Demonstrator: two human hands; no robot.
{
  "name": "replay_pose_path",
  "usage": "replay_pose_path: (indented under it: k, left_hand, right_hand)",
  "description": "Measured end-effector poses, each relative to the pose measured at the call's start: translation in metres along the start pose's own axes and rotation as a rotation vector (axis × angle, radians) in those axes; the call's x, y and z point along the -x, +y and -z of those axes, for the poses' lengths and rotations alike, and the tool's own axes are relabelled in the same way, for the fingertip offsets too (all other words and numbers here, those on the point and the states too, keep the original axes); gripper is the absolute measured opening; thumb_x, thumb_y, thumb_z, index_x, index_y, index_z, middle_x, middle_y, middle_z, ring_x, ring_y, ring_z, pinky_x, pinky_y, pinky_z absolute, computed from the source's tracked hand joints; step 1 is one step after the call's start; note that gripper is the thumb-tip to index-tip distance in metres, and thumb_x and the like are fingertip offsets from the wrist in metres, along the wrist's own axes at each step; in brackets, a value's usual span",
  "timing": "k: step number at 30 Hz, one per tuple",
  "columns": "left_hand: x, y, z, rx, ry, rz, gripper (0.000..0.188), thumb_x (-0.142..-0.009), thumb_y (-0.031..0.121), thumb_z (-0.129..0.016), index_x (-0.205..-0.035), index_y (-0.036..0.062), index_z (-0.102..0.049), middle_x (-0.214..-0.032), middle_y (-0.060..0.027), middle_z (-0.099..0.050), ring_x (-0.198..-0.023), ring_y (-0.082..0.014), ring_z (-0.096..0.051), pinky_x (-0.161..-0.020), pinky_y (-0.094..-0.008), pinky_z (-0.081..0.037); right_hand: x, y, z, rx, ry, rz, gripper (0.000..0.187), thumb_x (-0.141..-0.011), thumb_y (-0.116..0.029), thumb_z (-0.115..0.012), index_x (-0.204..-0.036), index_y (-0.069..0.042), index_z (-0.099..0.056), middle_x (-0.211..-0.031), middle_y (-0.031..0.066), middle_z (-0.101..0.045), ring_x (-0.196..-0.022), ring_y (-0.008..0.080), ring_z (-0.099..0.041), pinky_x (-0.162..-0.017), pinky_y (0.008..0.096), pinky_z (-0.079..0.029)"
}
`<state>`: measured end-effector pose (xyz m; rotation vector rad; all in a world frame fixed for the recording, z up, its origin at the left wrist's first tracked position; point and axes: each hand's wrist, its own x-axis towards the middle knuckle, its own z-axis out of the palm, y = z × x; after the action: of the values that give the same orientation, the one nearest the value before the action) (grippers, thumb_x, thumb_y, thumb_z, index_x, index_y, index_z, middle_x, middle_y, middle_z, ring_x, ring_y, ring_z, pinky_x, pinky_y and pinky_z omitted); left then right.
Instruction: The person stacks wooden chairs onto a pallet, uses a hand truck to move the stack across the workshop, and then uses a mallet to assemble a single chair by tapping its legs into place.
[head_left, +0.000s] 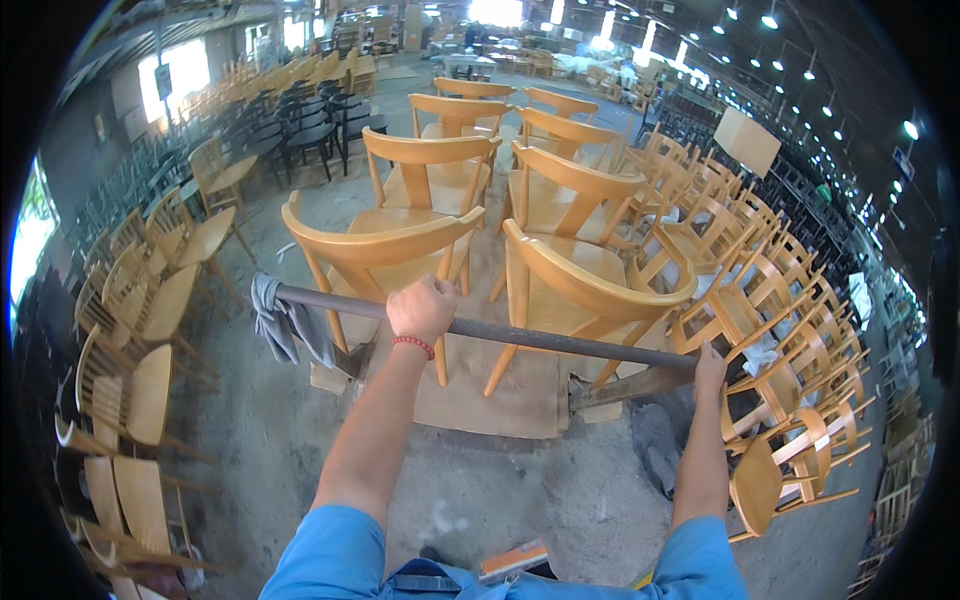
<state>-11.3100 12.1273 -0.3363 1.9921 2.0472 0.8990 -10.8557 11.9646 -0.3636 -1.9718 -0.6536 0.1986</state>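
A dark metal push bar [540, 338] runs across in front of me at the near end of a low platform. My left hand [422, 308], with a red bead bracelet at the wrist, is closed over the bar left of its middle. Near the bar's right end, my right hand [711, 370] is wrapped round it. A grey cloth [284, 318] hangs from the left end. Just beyond the bar, several light wooden chairs stand upright in two rows, with a left front chair [385, 247] and a right front chair [600, 285] nearest me. Cardboard [490, 385] lies beneath them.
On the right, stacked wooden chairs [740, 300] form a long row close to my right arm. More wooden chairs [150, 395] line the left side, with black chairs [315, 135] farther off. A cardboard box [747, 142] sits above the stacks. Grey concrete floor [270, 430] shows between.
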Motion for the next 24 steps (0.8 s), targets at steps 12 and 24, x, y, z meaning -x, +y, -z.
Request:
replay_pose_path:
  k: [12,24]
  left_hand:
    - [-0.203,-0.01,-0.054,-0.051,0.022,0.006,0.031,-0.082,0.031,-0.047,-0.08,0.0071,-0.066,-0.082,-0.0188,-0.066,-0.079,-0.0386,-0.063,-0.074,-0.0453,-0.049]
    - [-0.407,-0.055,-0.139,0.032,0.108,0.03,0.034,-0.083,0.036,-0.05,-0.089,0.0082,-0.069,-0.085,-0.0186,-0.067,-0.085,-0.0365,-0.063,-0.078,-0.0438,-0.049]
  right_hand:
    - [-0.112,-0.059,-0.162,-0.051,0.041,0.043,0.029,-0.076,-0.025,-0.055,-0.078,0.002,-0.067,-0.069,0.0172,-0.062,-0.067,0.022,-0.058,-0.066,0.0344,-0.043]
    - [-0.181,-0.145,-0.317,0.089,-0.103,0.062,0.037,-0.084,-0.033,-0.057,-0.082,0.004,-0.065,-0.072,0.0135,-0.062,-0.07,0.0227,-0.059,-0.07,0.034,-0.044]
